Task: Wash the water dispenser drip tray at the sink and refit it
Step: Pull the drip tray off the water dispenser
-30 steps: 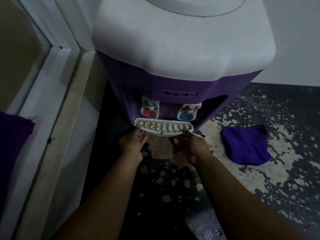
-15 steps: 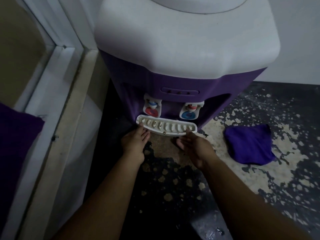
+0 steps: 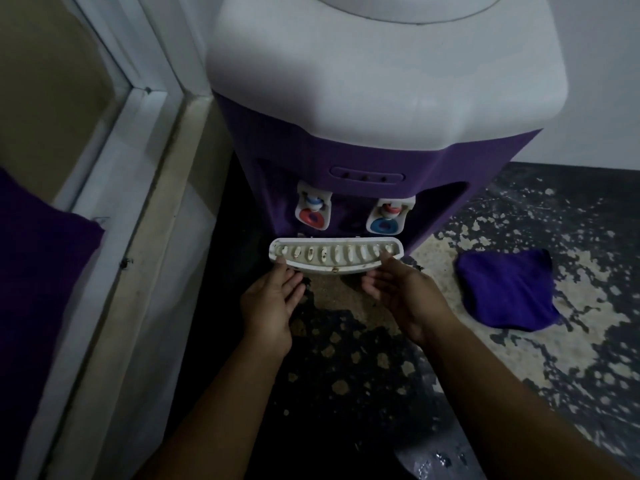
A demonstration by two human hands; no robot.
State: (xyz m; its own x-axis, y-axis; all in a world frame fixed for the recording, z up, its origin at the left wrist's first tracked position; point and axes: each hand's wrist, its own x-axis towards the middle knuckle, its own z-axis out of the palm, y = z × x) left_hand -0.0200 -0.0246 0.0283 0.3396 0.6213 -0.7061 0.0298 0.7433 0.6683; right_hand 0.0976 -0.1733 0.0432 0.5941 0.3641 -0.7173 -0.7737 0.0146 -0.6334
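At the foot of the water dispenser (image 3: pixel 363 98), low on its purple front, under the two taps:

**Item 1. Drip tray (image 3: pixel 336 256).** White, slotted grille, curved front edge. Sits in or at its recess below the red tap (image 3: pixel 313 216) and blue tap (image 3: pixel 385 225). How far it is seated cannot be told. Brownish marks show on the slots and front lip, so it is probably unwashed and the step in hand is removal.

**Item 2. Left hand (image 3: pixel 272 303).** At the tray's left end. Fingers are fairly straight and wide, tips touching the front corner. It holds nothing.

**Item 3. Right hand (image 3: pixel 403 296).** At the tray's right end. Fingers are extended and only slightly curved, tips at or just under the corner. No closed hold is visible.

**Item 4. Surroundings.** A purple cloth (image 3: pixel 505 289) lies on the worn, patchy floor (image 3: pixel 519 358), to the right and well apart from the tray. A white door frame (image 3: pixel 138 168) stands to the left.

**Handling note.**
- Hook fingers under both ends and set the thumbs on top.
- Draw the tray straight out, evenly at both ends, so neither corner binds.
- Keep it level, since it may hold standing water that would spill on tilting.
- Support the base as well as the grille, which may be a loose piece.
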